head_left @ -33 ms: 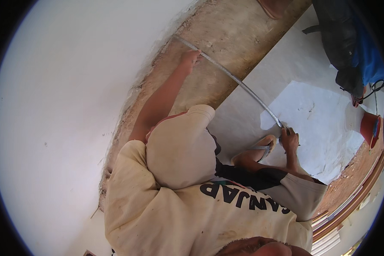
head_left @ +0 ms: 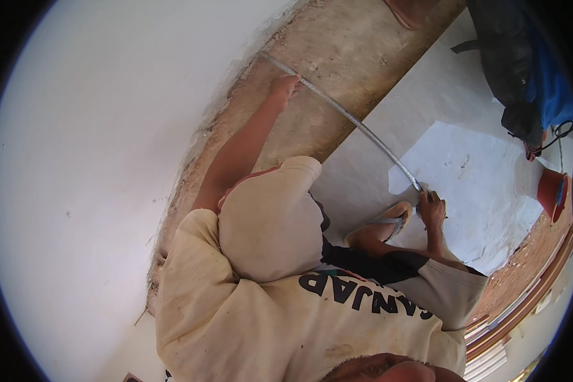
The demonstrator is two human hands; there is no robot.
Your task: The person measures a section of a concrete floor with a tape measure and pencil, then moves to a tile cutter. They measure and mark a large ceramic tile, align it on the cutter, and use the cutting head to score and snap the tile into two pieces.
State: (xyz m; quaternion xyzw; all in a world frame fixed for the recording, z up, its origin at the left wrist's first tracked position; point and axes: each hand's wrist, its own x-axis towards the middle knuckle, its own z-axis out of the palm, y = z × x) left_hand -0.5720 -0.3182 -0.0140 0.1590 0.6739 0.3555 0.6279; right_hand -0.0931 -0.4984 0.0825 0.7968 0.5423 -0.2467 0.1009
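Observation:
A long, narrow silver metal strip [head_left: 356, 121] runs aslant from the wall's foot, over bare brown ground [head_left: 337, 44], onto the grey slab floor [head_left: 350, 184]. My left hand [head_left: 285, 88] grips it near its far end, the fingertips partly hidden. At the near end my right hand [head_left: 431, 209] is closed round the strip; a small dark shape shows at the fingers, too unclear to name. Beside that hand rests my sandalled foot [head_left: 388, 223]. Beige cloth, apparently over my bent knee [head_left: 270, 223], rises between my arms.
The white wall [head_left: 95, 159] stands along the left. Part of a foot or sandal [head_left: 414, 11] shows at the top edge. Dark and blue cloth [head_left: 522, 63] hangs at upper right, above a red bucket [head_left: 552, 194]. Brown rubble and long boards [head_left: 522, 299] lie at lower right.

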